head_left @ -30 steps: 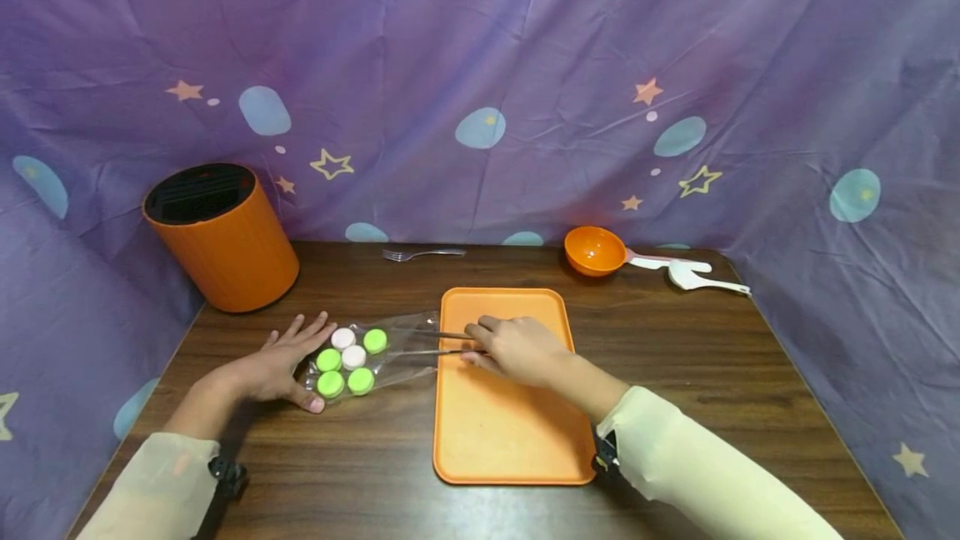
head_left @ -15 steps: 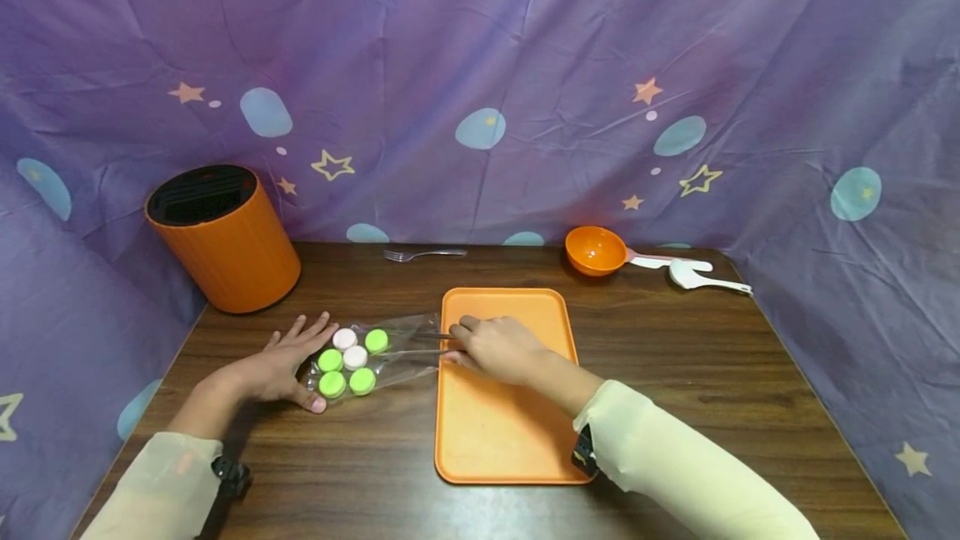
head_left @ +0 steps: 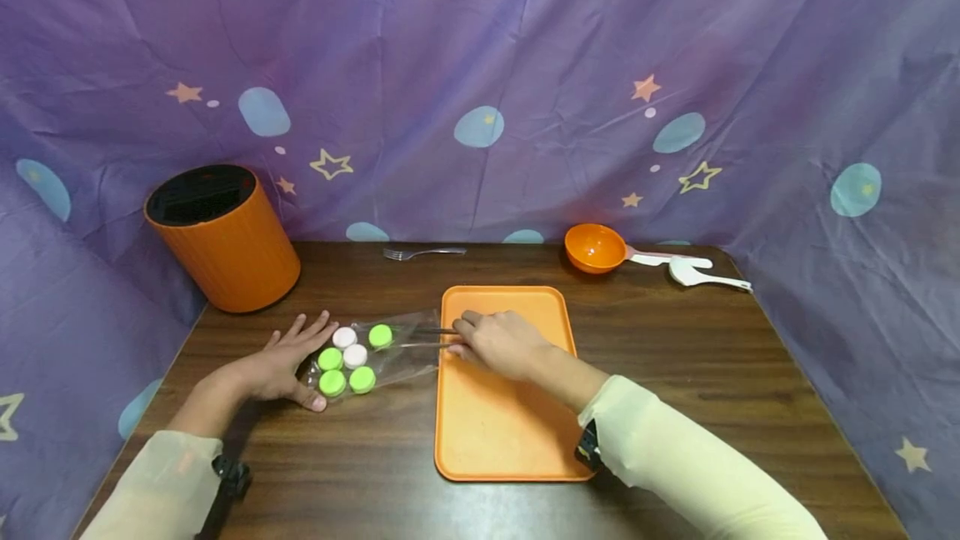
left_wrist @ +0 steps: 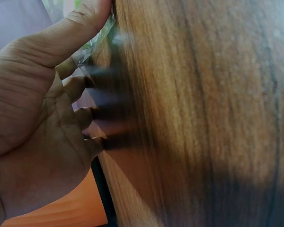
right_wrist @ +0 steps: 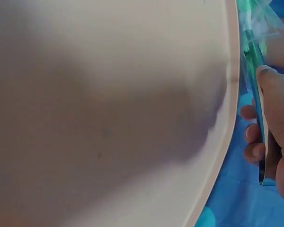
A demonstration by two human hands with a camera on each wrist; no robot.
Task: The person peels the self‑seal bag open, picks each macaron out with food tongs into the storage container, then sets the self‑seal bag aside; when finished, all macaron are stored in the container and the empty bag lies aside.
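A clear plastic bag lies flat on the table, with several round green and white pieces inside. My left hand rests at the bag's left end, its fingers and thumb spread around the corner. Over the orange tray, my right hand grips metal tongs, whose arms reach left into the bag's mouth. Their tips are at the upper right green piece; whether they pinch it I cannot tell. In the right wrist view, thumb and fingers wrap the tongs beyond the tray's rim.
An orange knife block stands at the back left. A fork lies along the back edge. Towards the back right are an orange bowl, a pink and white handled utensil and a white spoon.
My right hand has moved left, pushing the tongs farther into the bag. The tong arms have drawn closer together, and the upper right green piece has shifted slightly. My left hand stays put.
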